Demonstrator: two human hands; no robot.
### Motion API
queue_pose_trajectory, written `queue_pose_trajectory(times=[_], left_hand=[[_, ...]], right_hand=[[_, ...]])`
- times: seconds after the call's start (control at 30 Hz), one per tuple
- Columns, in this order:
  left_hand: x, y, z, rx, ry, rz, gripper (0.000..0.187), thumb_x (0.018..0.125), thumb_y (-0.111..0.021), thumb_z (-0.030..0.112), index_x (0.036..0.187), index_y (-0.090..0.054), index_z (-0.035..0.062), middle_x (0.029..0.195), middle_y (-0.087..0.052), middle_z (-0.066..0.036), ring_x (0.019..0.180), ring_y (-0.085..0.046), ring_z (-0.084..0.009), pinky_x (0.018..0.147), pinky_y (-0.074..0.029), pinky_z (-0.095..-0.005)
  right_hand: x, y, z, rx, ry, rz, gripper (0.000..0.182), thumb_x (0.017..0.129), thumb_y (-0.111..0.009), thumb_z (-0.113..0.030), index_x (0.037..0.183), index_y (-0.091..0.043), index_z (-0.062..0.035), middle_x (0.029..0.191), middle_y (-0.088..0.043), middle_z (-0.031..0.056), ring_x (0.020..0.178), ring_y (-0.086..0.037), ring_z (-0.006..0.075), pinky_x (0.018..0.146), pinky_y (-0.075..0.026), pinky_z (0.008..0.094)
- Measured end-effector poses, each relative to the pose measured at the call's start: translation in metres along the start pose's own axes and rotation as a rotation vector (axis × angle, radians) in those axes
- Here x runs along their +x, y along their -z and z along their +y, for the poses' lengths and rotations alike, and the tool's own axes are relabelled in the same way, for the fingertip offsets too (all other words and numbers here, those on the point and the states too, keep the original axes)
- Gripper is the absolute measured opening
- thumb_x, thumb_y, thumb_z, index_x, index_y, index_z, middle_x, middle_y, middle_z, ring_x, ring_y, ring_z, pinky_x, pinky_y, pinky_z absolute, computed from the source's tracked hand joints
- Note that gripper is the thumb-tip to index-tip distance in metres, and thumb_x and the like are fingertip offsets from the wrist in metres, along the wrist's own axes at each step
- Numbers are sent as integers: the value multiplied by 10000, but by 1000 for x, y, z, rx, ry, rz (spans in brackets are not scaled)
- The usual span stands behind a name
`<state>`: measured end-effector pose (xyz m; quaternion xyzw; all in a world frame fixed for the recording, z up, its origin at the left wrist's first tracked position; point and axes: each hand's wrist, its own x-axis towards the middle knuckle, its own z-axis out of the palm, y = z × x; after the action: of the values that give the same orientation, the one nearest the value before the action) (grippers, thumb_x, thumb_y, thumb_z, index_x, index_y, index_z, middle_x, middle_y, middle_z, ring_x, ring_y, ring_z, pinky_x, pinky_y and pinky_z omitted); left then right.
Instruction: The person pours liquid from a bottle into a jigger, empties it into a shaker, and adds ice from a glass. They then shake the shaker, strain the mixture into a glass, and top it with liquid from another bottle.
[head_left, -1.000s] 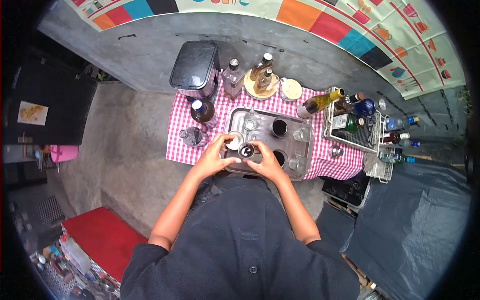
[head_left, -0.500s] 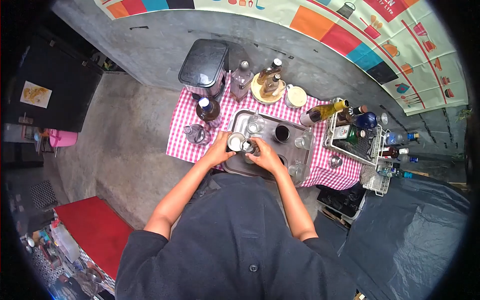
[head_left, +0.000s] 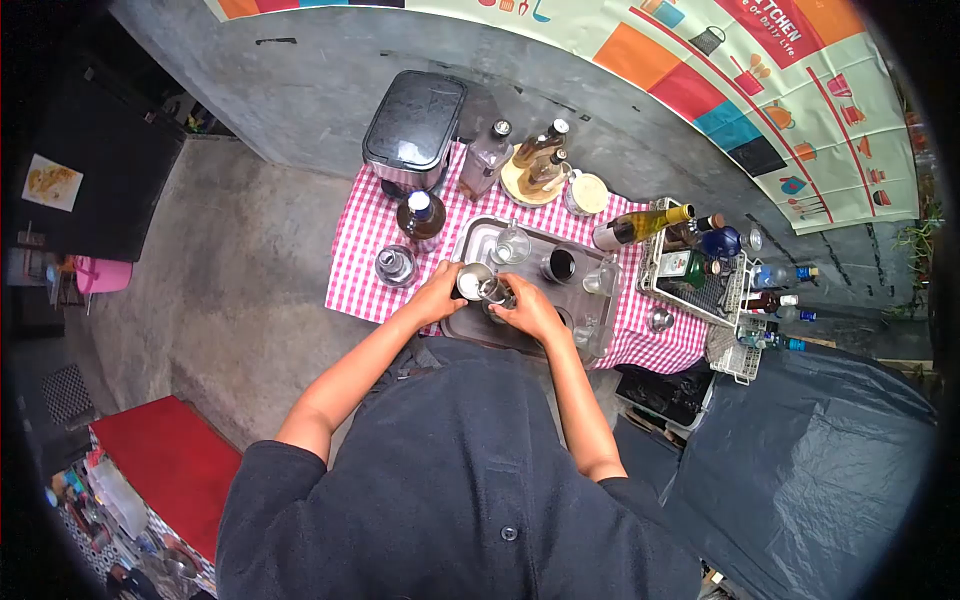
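My left hand is wrapped round a metal cup with white stuff inside. Close against that cup's rim, my right hand grips a small shiny vessel, which leans toward the cup. Both are over the left part of a grey-brown tray. Beyond the hands, a clear glass jug and a glass of dark liquid stand on the tray. Clear glasses line its right side. To the left of my left hand is a squat clear bottle.
A pink checkered cloth covers the table. A dark bottle with a white cap, a black-lidded bin and a plate with bottles stand at the back. At right are a wine bottle and a wire basket of bottles.
The small vessel in my right hand has tipped further toward the metal cup. The camera view has shifted slightly; both hands keep their grips.
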<state>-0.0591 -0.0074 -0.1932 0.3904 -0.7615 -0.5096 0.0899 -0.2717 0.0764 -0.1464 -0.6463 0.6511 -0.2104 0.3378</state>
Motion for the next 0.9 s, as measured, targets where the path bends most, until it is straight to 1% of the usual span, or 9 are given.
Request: queue_pose_trajectory(times=[0.13,0.2,0.33,0.4,0.53,0.6,0.7,0.83,0.9], left_hand=[[2,1,-4,-16,22,-22,749,754,-774,70,1396,-389,22,1261,-447,-176,1136,-555,-328,978,-465,-388],[2,2,-5,-32,17,-27,744,759,-774,101,1391,-394,14,1246,-464,-190,1169,-539,-373,988,-457,-423],[2,6,-3,-33,6,-37,736,758,-776,110,1384,-402,14,1242,-470,-192,1163,-543,-371,990,-456,-421],[2,8,-2,-57,16,-52,722,759,-773,112,1376,-412,13,1235,-479,-192,1167,-543,-367,991,-455,-414],[5,7,-7,-49,4,-57,711,759,-772,113,1369,-419,15,1227,-483,-195,1169,-541,-369,991,-453,-410],[6,7,-9,-19,-2,-67,718,772,-766,106,1390,-407,36,1249,-468,-164,1138,-565,-305,964,-485,-372],[7,7,-11,-3,-22,-58,701,777,-762,113,1381,-415,28,1257,-473,-171,1137,-573,-309,970,-486,-375],[5,10,-9,12,-32,-57,684,783,-759,123,1370,-424,19,1257,-479,-179,1139,-574,-312,977,-484,-380],[4,11,-8,17,-26,-63,673,786,-757,134,1363,-431,14,1257,-483,-184,1146,-571,-316,978,-480,-380]], right_hand=[[0,3,-6,-16,15,15,583,769,-787,-210,1254,-558,19,1182,-643,208,1084,-636,351,926,-500,395],[0,9,-14,-35,-48,-8,574,772,-782,-217,1248,-568,21,1193,-639,209,1099,-630,353,938,-496,397],[0,21,-27,-42,-68,-45,565,776,-775,-220,1245,-574,23,1202,-635,209,1108,-624,352,946,-492,399],[-1,24,-30,-92,-27,5,556,776,-772,-219,1239,-582,22,1202,-633,212,1110,-622,352,952,-489,399],[-1,37,-42,-130,10,-19,570,768,-769,-248,1242,-582,7,1213,-626,218,1126,-604,365,965,-481,423],[0,38,-43,-148,-5,-45,562,768,-766,-252,1233,-590,9,1203,-630,218,1118,-607,365,960,-483,425],[6,36,-43,-198,-27,-81,550,769,-762,-265,1217,-603,13,1176,-636,223,1089,-618,369,943,-491,424],[19,22,-25,-249,-19,-93,560,770,-765,-288,1211,-609,19,1146,-637,222,1070,-622,366,928,-491,413],[25,17,-22,-279,-71,-146,559,759,-772,-291,1194,-618,24,1127,-640,220,1069,-622,365,911,-496,421]])
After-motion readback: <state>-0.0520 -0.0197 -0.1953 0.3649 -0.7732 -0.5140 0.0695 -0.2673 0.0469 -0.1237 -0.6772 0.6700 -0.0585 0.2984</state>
